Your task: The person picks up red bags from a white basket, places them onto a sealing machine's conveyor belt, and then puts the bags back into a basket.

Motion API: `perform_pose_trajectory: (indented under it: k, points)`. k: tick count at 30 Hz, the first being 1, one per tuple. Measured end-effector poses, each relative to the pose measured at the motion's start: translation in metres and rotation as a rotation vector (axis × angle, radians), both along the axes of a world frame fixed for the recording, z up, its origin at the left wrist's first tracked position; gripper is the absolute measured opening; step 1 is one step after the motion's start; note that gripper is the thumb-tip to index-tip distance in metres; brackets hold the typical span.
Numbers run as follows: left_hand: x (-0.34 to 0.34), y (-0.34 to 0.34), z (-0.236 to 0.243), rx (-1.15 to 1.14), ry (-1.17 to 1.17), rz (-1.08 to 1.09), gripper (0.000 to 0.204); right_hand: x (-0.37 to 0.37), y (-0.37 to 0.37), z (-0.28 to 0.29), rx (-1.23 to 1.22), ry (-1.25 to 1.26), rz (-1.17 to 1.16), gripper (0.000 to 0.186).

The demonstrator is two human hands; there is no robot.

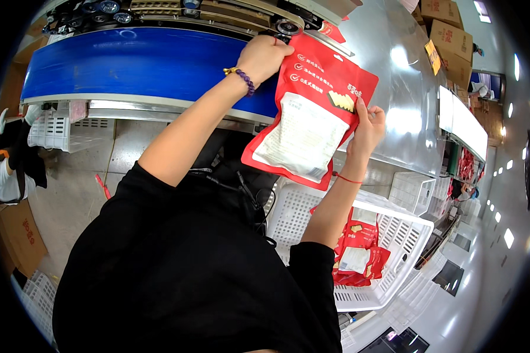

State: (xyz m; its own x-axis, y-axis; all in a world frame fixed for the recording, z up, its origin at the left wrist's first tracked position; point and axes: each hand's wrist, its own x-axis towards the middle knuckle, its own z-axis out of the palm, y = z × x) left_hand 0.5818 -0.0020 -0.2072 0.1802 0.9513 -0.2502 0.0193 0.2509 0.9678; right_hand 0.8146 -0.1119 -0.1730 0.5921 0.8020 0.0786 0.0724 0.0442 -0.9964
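A red and white snack pouch is stretched between my two hands, its printed side with a large white panel facing up. My left hand pinches its upper left corner, close to the edge of the machine. On the other side my right hand grips the pouch's right edge with the thumb on top. Below my right forearm stands a white plastic crate, with several more red pouches lying in it.
A blue conveyor belt runs along the left, beside a machine. To the right is a shiny metal table. Cardboard boxes are stacked at the far right. Another person works at the far left near a white crate.
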Motion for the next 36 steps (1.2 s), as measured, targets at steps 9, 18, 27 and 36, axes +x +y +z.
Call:
perform_pose_trajectory:
  k: [9,18,27,36]
  points:
    - [-0.038,-0.012,0.025,0.229,0.124,0.027,0.034,-0.014,0.015,0.008,-0.011,0.026,0.110,0.029]
    - [-0.154,-0.078,0.074,0.511,0.310,0.188,0.027,-0.050,0.040,0.008,-0.259,-0.055,0.241,0.033]
    - [-0.129,-0.135,0.114,0.481,0.086,-0.218,0.014,-0.050,-0.049,0.016,-0.069,0.266,0.547,0.023]
    - [-0.040,-0.157,0.095,0.439,0.083,-0.641,0.019,0.158,-0.401,-0.120,0.448,0.884,-0.900,0.015]
